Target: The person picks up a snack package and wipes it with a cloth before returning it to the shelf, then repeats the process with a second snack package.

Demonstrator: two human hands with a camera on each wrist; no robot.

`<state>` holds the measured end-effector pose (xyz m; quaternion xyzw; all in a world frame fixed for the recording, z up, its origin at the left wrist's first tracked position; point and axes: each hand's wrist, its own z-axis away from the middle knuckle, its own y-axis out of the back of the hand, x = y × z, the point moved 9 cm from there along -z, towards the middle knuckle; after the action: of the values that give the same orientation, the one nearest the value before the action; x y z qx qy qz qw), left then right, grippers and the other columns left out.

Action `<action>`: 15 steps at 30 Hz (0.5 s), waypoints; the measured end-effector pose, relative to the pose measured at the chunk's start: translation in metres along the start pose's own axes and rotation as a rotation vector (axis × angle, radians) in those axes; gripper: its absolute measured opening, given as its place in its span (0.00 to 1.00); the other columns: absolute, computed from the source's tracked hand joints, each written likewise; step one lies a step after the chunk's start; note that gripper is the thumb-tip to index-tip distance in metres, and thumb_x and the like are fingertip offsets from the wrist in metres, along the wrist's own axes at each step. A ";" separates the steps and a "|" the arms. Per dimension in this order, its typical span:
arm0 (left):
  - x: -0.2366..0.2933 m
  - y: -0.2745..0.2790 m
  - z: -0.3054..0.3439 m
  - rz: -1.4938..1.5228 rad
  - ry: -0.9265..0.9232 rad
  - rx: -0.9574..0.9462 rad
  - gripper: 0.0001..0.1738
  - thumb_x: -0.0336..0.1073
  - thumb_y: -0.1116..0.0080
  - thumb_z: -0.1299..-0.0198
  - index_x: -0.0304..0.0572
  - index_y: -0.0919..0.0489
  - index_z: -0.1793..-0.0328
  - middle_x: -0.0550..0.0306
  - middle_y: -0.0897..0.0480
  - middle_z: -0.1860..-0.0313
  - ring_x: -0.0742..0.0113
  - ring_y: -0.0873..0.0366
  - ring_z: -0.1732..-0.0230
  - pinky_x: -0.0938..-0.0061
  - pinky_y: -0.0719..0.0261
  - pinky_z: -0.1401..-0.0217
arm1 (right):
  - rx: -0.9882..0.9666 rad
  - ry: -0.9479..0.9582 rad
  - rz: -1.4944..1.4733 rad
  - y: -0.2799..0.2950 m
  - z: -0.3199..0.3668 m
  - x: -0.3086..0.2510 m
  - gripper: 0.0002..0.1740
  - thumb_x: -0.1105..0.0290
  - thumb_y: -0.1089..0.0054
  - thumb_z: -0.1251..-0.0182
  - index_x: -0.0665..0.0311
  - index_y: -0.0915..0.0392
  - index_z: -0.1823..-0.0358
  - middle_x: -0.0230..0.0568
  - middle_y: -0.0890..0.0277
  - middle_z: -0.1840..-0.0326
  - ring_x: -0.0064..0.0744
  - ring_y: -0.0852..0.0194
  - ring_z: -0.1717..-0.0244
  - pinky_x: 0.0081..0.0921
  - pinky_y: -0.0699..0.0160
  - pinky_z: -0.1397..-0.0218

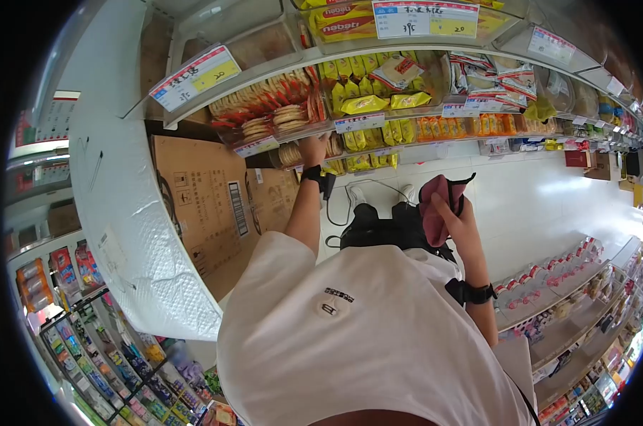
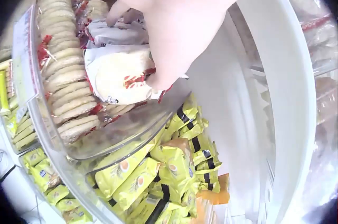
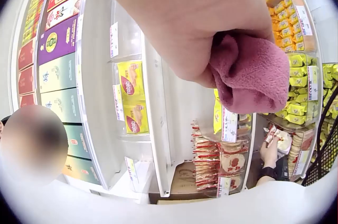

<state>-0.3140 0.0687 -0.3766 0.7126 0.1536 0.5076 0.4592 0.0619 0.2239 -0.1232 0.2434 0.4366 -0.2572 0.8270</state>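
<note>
My left hand point(image 1: 313, 150) reaches into a lower shelf bin. In the left wrist view the left hand point(image 2: 174, 18) pinches a white-wrapped round cracker packet point(image 2: 117, 73), thumb on its front and fingers behind; another white packet point(image 2: 119, 33) lies beside it. Rows of stacked round crackers point(image 2: 66, 71) stand next to it in the clear bin. My right hand point(image 1: 462, 226) grips a bunched pink cloth point(image 1: 435, 209) away from the shelf; in the right wrist view the cloth point(image 3: 251, 73) bulges out of the curled right hand point(image 3: 195, 23).
Yellow snack packets point(image 2: 174, 166) fill the bin beside the crackers. Cardboard boxes point(image 1: 204, 192) stand under the shelf at the left, by a white panel point(image 1: 123, 234). A shelf with bottles point(image 1: 548, 277) is at the right. A person's head point(image 3: 34, 142) shows at the lower left.
</note>
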 end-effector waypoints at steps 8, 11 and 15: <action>0.034 0.022 0.030 -0.017 -0.131 -0.030 0.18 0.41 0.45 0.27 0.44 0.18 0.36 0.38 0.16 0.50 0.37 0.20 0.51 0.49 0.22 0.48 | -0.085 0.079 -0.168 -0.016 -0.002 -0.031 0.17 0.63 0.39 0.26 0.74 0.19 0.57 0.41 0.15 0.64 0.27 0.16 0.62 0.24 0.20 0.57; 0.025 0.027 0.035 0.022 -0.049 -0.008 0.20 0.42 0.51 0.23 0.38 0.19 0.35 0.35 0.16 0.53 0.34 0.21 0.50 0.49 0.24 0.46 | -0.129 0.110 -0.149 -0.018 -0.007 -0.038 0.17 0.62 0.40 0.26 0.74 0.19 0.57 0.41 0.15 0.64 0.26 0.17 0.63 0.24 0.20 0.57; 0.017 0.038 0.038 0.181 0.149 -0.021 0.23 0.45 0.46 0.26 0.31 0.21 0.36 0.35 0.16 0.52 0.36 0.20 0.49 0.54 0.23 0.46 | -0.163 0.151 -0.164 -0.019 -0.016 -0.041 0.17 0.62 0.40 0.26 0.74 0.19 0.58 0.41 0.15 0.65 0.26 0.18 0.63 0.24 0.20 0.57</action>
<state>-0.2830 0.0412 -0.3379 0.6791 0.1171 0.6003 0.4060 0.0201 0.2288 -0.0996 0.1575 0.5354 -0.2687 0.7851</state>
